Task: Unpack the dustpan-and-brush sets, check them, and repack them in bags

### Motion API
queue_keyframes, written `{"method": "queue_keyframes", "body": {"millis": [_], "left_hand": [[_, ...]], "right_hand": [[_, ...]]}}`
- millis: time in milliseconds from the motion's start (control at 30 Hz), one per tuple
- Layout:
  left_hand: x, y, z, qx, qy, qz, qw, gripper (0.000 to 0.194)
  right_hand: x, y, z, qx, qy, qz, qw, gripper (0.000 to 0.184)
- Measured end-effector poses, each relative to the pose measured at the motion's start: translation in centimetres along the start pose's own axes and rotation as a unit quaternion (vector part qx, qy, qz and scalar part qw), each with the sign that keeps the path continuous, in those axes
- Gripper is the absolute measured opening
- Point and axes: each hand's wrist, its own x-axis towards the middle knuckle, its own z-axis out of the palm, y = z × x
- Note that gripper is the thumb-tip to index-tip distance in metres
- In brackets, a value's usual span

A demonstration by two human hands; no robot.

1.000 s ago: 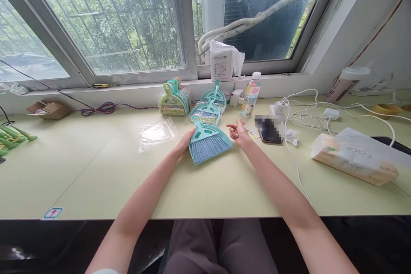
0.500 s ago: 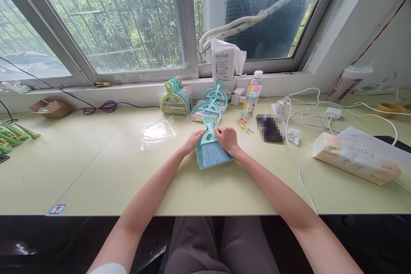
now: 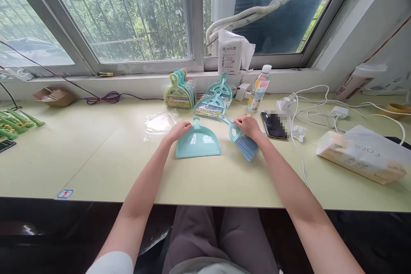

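Note:
A small teal dustpan (image 3: 198, 143) lies flat on the pale green table (image 3: 96, 154) in front of me. My left hand (image 3: 178, 129) grips its upper left edge near the handle. To its right, my right hand (image 3: 248, 126) is closed on a small teal brush (image 3: 241, 139), whose bristles point toward me and to the right. The brush is apart from the dustpan. Behind them lie packaged dustpan sets (image 3: 212, 105) and an upright stack of more sets (image 3: 180, 93).
An empty clear plastic bag (image 3: 159, 122) lies left of the dustpan. A phone (image 3: 273, 125), a drink bottle (image 3: 258, 88), white chargers and cables (image 3: 317, 107) and a tissue pack (image 3: 359, 156) sit to the right. Green items (image 3: 14, 122) and a cardboard box (image 3: 54, 95) are far left.
The brush lay on the dustpan as one set; my right hand has lifted the brush off and moved it right. The dustpan now lies bare under my left hand.

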Motion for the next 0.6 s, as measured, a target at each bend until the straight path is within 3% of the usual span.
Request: {"method": "queue_keyframes", "body": {"millis": [133,233,367,600], "left_hand": [[0.0,-0.3,-0.1,0.097,0.042,0.01,0.994,0.022],[-0.1,-0.1,-0.1,0.134,0.068,0.017,0.988,0.025],[-0.3,0.0,-0.2,0.106,0.094,0.039,0.989,0.028],[-0.4,-0.3,-0.4,0.103,0.065,0.049,0.991,0.025]], "right_hand": [[-0.3,1.1,0.3,-0.092,-0.099,-0.007,0.991,0.045],[-0.5,0.7,0.1,-0.144,-0.084,-0.009,0.986,0.045],[-0.6,0.1,-0.6,-0.156,-0.088,-0.007,0.984,0.038],[-0.7,-0.1,-0.8,-0.127,-0.184,-0.006,0.975,0.03]]}}
